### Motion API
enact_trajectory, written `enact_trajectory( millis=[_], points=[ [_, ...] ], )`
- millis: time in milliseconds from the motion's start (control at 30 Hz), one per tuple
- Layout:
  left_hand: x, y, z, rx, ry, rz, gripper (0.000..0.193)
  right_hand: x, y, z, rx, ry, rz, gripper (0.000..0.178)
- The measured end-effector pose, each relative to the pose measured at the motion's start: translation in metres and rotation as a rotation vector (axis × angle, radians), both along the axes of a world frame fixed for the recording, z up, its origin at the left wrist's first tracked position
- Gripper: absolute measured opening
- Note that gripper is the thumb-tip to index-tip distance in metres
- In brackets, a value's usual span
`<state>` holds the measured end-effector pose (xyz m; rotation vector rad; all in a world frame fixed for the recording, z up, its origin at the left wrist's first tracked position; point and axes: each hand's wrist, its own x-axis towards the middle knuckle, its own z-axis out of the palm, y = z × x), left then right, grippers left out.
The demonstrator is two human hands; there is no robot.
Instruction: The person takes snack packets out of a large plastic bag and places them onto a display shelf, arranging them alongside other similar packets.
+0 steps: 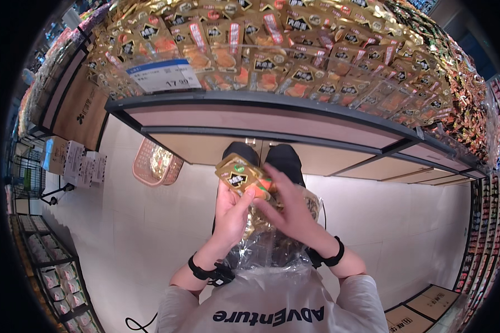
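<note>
My left hand (232,213) is closed around a small stack of gold snack packets (238,175), its thumb lying across their lower part. The packets show a dark diamond label and an orange food picture. Close by on the right is my right hand (293,206), fingers stretched out and apart beside the stack's right edge. Whether its fingertips touch the packets is hard to make out. Below both hands, a clear plastic bag (272,252) rests on my lap, with more gold packets inside, partly hidden by my forearms.
A display bin (261,99) heaped with similar gold packets (266,61) stands ahead, a price card (164,76) on its front. On the floor at left is a pink basket (169,172) containing packets. Cartons (79,164) sit farther left; stocked shelves (486,238) line the right.
</note>
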<state>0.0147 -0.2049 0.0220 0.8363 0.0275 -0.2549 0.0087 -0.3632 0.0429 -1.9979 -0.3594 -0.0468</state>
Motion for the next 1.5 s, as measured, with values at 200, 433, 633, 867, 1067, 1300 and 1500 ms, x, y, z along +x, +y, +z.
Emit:
enact_trajectory(
  millis=[200,433,633,867,1067,1300,1500],
  points=[
    [-0.015,0.0,-0.01,-0.076,-0.017,0.107,0.049,-0.014,0.022,-0.03,-0.011,-0.019,0.037,0.049],
    [-0.019,0.003,0.003,-0.2,0.017,0.075,0.038,0.0,-0.004,0.001,0.013,-0.066,0.181,0.041],
    [-0.009,0.019,-0.001,-0.053,-0.041,-0.143,0.043,0.009,-0.018,0.06,0.061,0.066,0.174,0.04],
    [0.005,0.053,-0.033,0.333,-0.207,-0.465,0.024,0.072,-0.04,0.179,-0.036,-0.394,-0.129,0.036],
    [0.009,0.069,-0.027,0.266,-0.167,-0.383,0.021,0.198,0.0,0.3,0.328,-0.226,-0.013,0.027],
    [0.002,0.088,-0.033,0.351,-0.074,-0.337,0.021,0.339,0.097,0.348,0.59,0.051,0.044,0.019],
    [0.004,0.095,-0.04,0.327,-0.02,-0.296,0.022,0.397,0.155,0.298,0.351,0.353,-0.015,0.054]
  ],
)
